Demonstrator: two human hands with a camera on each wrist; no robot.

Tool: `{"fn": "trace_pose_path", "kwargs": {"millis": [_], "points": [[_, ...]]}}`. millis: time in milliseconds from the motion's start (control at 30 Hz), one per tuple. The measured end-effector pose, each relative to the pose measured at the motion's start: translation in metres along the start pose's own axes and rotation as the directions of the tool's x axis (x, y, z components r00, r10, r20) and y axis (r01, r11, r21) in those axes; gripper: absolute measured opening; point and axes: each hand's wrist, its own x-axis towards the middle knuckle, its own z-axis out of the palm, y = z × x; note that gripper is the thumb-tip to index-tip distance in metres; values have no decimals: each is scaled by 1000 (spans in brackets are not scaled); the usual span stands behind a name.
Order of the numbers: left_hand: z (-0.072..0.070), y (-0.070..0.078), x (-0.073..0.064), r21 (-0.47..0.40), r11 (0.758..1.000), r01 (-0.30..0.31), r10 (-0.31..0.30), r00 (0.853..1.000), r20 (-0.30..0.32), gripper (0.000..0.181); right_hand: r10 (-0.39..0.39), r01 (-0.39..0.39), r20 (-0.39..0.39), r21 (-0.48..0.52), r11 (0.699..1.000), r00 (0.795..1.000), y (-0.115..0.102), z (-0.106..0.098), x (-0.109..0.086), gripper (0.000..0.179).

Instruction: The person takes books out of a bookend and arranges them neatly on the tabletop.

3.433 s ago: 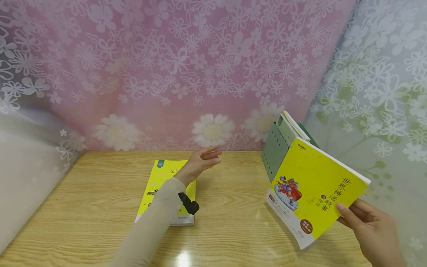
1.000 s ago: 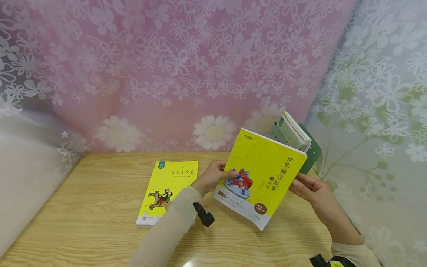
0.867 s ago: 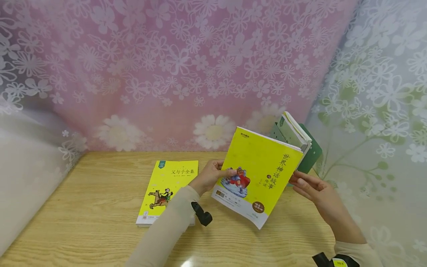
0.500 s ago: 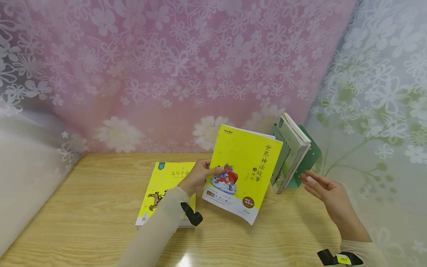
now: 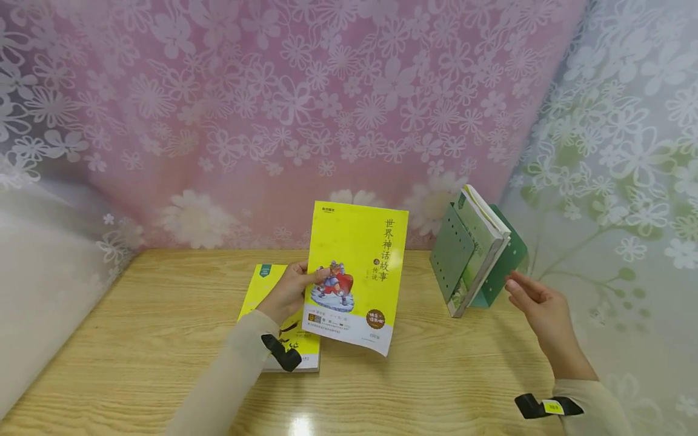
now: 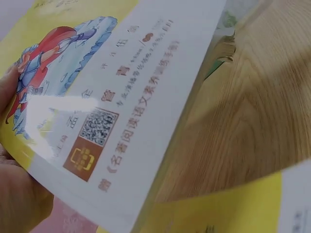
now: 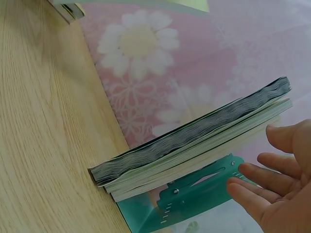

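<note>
The left hand (image 5: pixel 288 292) is pinching a yellow book (image 5: pixel 357 239) by its left edge, the thumb lying over the printed caped figure and the fingers going out of sight behind. Holding it by the side like this seems to be leaving most of the cover unblocked, the Chinese title facing the person. The yellow book is hanging above the table (image 5: pixel 392 390), tilting slightly. From here it and the left sleeve (image 5: pixel 215 375) are hiding parts of a flat book (image 5: pixel 308 346), also yellow, which is lying on the table.

The right hand (image 5: pixel 551 321) is holding nothing: its fingers are bending loosely with gaps between them, the thumb standing apart. It is hovering just beside a green bookend (image 5: pixel 448 251); whether a fingertip is touching it, I cannot tell.

Inside the bookend a few books (image 5: pixel 481 257) are standing on edge, leaning together; its side plates are probably keeping them from toppling.

Each wrist is wearing a small black camera, presumably for watching that hand. Behind everything a pink flowered cloth (image 5: pixel 349 109) is hanging, and a paler one is covering the right side.
</note>
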Motion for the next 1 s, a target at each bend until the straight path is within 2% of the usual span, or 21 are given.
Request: {"fn": "trace_pose_path", "kwargs": {"millis": [100,333,500,667,900,1000], "points": [[-14,2,-8,-21,999,31,-31,999,-40,44,2,-3,-10,-36,999,1000,0,1,4,55],[-51,1,-24,-35,997,65,-68,994,-90,44,33,-35,-26,-83,996,999,1,0,11,61],[-73,2,-37,-59,994,95,-103,984,-147,38,53,-58,-40,-141,988,998,2,-1,16,63],[-87,5,-49,-123,983,136,-157,970,-186,30,54,-66,-60,-225,972,997,3,-1,23,63],[-100,5,-60,-70,980,187,-198,952,-234,45,47,-79,-104,-325,942,993,4,5,35,61],[-105,4,-64,-63,977,203,-212,947,-241,43,32,-75,-125,-355,932,992,5,8,40,58]]}}
